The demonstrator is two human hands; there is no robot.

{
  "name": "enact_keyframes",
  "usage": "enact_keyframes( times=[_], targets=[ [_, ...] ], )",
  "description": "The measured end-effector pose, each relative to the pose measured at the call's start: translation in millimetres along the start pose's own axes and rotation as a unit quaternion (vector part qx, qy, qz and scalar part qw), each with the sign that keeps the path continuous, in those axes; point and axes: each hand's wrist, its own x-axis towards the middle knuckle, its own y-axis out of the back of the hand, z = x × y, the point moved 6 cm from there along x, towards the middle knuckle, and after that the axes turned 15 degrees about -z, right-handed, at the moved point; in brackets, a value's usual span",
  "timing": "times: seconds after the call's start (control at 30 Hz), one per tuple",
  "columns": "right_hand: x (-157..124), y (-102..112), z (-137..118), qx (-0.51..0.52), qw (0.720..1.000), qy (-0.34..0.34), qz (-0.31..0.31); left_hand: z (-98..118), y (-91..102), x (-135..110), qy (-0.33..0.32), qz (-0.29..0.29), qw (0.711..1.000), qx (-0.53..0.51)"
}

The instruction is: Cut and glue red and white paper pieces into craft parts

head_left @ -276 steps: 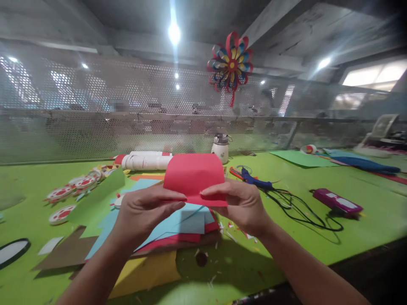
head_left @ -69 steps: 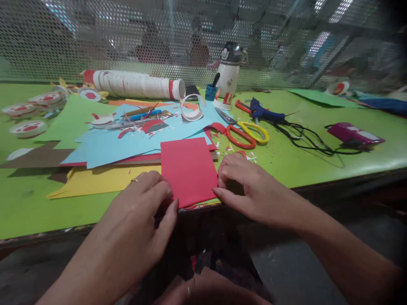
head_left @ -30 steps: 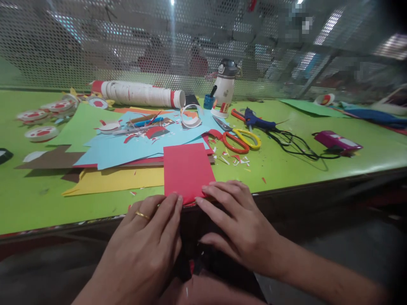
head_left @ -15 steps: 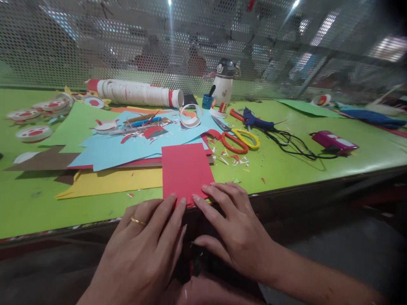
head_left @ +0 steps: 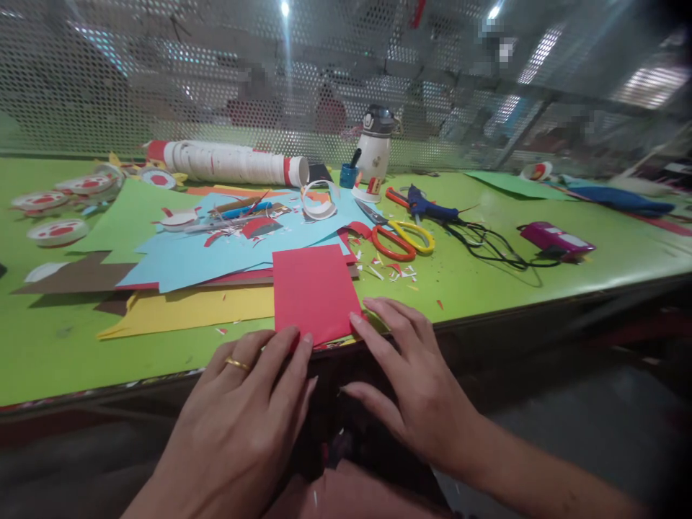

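Observation:
A red sheet of paper (head_left: 314, 292), with a straight crease-like lower edge, lies at the front edge of the green table. The fingertips of my left hand (head_left: 246, 404), which wears a gold ring, rest on its lower left corner. My right hand (head_left: 411, 367) touches its lower right edge with the index fingertip, the thumb held apart below the table edge. Both hands lie with fingers stretched out, gripping nothing. Behind the red paper are light blue sheets (head_left: 216, 249) and a yellow sheet (head_left: 200, 313). Scissors (head_left: 393, 241) with red and yellow handles lie to its right.
A glue gun (head_left: 432, 207) with a black cord and a purple box (head_left: 556, 240) lie to the right. At the back stand a bottle (head_left: 374, 148), a blue cup (head_left: 349, 176) and a long white stack of cups (head_left: 232, 162). Paper scraps (head_left: 400, 270) are scattered about. Perforated mesh (head_left: 216, 72) rises behind.
My right hand has slid rightward along the lower edge of the red paper to its right corner. My left hand stays at the lower left. The camera view has shifted slightly.

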Motion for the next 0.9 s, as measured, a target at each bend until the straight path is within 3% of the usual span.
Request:
enact_keyframes(
  times=[0.17,0.4,0.53,0.73,0.9],
  targets=[
    [4.5,-4.3,-20.7,0.005,1.0,0.028,-0.014,0.7,-5.0,-0.8,-0.018,-0.022,0.999,-0.016],
    [8.6,-11.4,-17.8,0.015,0.999,-0.026,-0.017,-0.6,-9.1,-0.3,-0.013,-0.071,0.997,-0.024],
    [2.0,-10.7,-13.8,0.005,0.999,-0.04,-0.013,-0.7,-7.7,-1.7,-0.006,-0.054,0.998,-0.028],
    [-5.4,-5.5,-10.2,-0.007,0.999,-0.045,0.0,1.8,-11.2,-3.5,-0.009,-0.078,0.997,-0.001],
    [-4.9,-3.0,-10.0,-0.009,0.999,-0.049,0.001,-1.4,-6.6,-6.6,0.001,-0.035,0.999,-0.016]
  ],
)
